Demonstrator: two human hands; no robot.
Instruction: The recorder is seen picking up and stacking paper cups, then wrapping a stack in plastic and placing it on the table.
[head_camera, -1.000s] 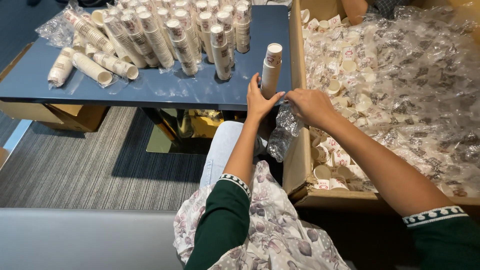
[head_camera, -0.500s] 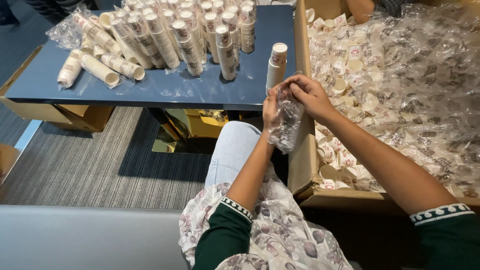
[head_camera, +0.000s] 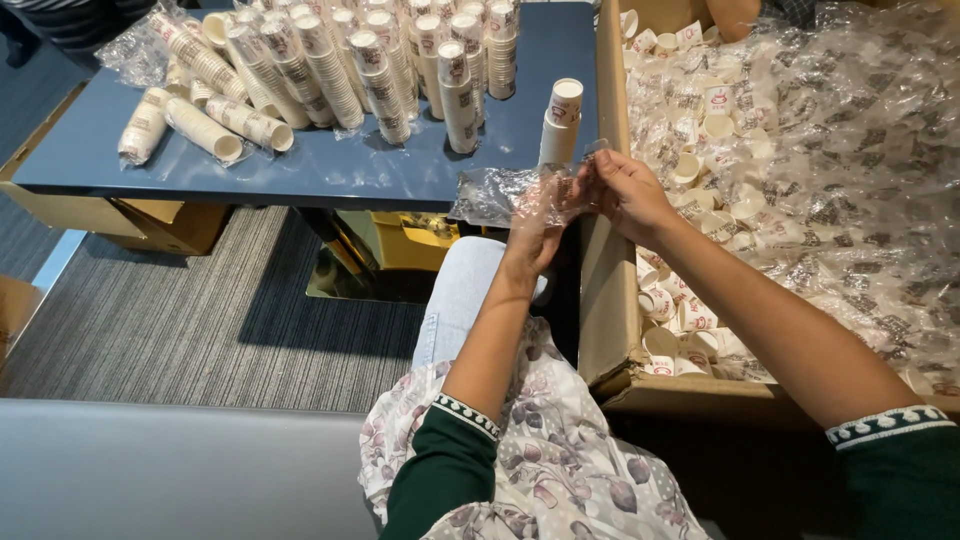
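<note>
Holding clear wrapper (head_camera: 505, 192) over blue table (head_camera: 330, 170), grey carpet (head_camera: 200, 320)

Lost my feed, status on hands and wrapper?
Left hand and right hand both gripping the crumpled clear plastic wrapper. White paper cup stack upright just behind. Nothing blocking.

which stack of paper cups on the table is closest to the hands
The lone upright stack of paper cups at the table's near right corner, just above the clear plastic wrapper both hands hold. The other stacks stand or lie farther back and left.
</note>
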